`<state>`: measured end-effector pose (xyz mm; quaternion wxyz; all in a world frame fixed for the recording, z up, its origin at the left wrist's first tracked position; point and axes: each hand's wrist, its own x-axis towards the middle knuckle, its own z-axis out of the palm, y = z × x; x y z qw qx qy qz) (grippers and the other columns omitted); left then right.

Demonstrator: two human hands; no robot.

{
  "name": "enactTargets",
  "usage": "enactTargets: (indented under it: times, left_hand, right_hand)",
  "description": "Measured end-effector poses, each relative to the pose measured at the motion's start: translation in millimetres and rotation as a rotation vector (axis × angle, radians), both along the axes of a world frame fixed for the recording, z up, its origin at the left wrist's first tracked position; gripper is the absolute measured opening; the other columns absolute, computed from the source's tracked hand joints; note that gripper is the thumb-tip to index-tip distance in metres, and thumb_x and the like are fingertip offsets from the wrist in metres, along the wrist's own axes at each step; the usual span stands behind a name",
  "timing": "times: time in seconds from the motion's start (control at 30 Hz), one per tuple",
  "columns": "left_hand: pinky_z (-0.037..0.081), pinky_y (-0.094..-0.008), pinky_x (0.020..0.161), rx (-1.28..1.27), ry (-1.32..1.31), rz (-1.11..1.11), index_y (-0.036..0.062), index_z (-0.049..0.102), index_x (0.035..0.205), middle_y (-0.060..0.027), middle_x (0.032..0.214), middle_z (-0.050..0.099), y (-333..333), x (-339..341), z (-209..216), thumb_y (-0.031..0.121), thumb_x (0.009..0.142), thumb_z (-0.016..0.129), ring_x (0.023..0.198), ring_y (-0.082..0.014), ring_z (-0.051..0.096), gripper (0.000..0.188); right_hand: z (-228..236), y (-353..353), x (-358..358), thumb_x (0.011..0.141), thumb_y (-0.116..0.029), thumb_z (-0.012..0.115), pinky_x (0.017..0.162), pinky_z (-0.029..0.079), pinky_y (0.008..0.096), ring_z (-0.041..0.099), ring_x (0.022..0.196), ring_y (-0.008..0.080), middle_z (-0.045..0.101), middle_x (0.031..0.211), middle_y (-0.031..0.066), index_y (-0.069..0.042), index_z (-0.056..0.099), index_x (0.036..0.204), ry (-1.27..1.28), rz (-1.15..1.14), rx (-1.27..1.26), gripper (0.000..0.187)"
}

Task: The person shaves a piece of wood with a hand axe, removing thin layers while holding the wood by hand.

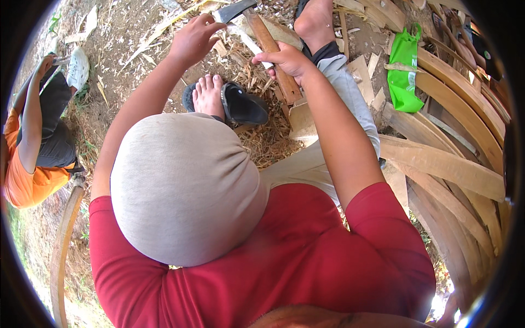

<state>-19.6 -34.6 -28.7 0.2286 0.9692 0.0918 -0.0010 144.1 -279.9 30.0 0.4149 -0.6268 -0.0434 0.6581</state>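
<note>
My right hand [287, 63] is closed around the brown wooden handle [261, 34] of what looks like a hatchet. Its dark metal head [234, 11] lies at the far end, with the blade toward the left. A thin whitish stick [247, 40] runs beside the handle to my right fingers; whether they grip it too, I cannot tell. Close to the blade, my left hand [192, 38] hovers with fingers apart and nothing visible in it. A pale piece of wood [279, 34] lies behind the handle, against my bare right foot [315, 23].
Curved wooden planks [448, 164] are stacked at right, with a green bag [403, 71] on them. Wood shavings [273, 136] litter the ground around my left foot [208, 94] and a black clog [243, 105]. A person in orange [41, 183] sits at left, near a curved plank [64, 246].
</note>
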Motion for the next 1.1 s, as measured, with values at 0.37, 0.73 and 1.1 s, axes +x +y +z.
enactTargets:
  times: [0.37,0.73,1.1]
  left_hand:
    - [0.061,-0.045,0.085,0.006,0.117,-0.125,0.0188,0.079,0.106,-0.0051,0.107,0.074,7,22,3,0.025,0.094,0.073,0.104,-0.0281,0.072,0.015]
    - [0.061,-0.0482,0.081,0.147,0.329,-0.035,0.0081,0.077,0.101,-0.015,0.101,0.076,5,64,-14,0.017,0.097,0.064,0.094,-0.0366,0.075,0.017]
    - [0.062,-0.0499,0.083,0.107,0.305,-0.021,0.0049,0.077,0.098,-0.0187,0.103,0.075,-5,33,-55,0.012,0.096,0.062,0.096,-0.0376,0.075,0.017]
  right_hand:
    - [-17,-11,21,0.106,-0.041,0.063,0.057,0.054,0.0317,0.065,0.06,0.0153,0.077,0.095,0.0117,0.0,0.064,0.125,-0.52,0.16,-0.178,0.046]
    - [41,-22,-24,0.105,-0.041,0.059,0.086,0.054,0.0576,0.071,0.097,0.0499,0.073,0.102,0.0276,0.0,0.057,0.129,-1.025,0.108,-0.235,0.047]
    - [20,0,-44,0.105,-0.039,0.058,0.086,0.054,0.0599,0.07,0.098,0.052,0.072,0.097,0.03,0.001,0.056,0.119,-0.952,0.283,-0.305,0.042]
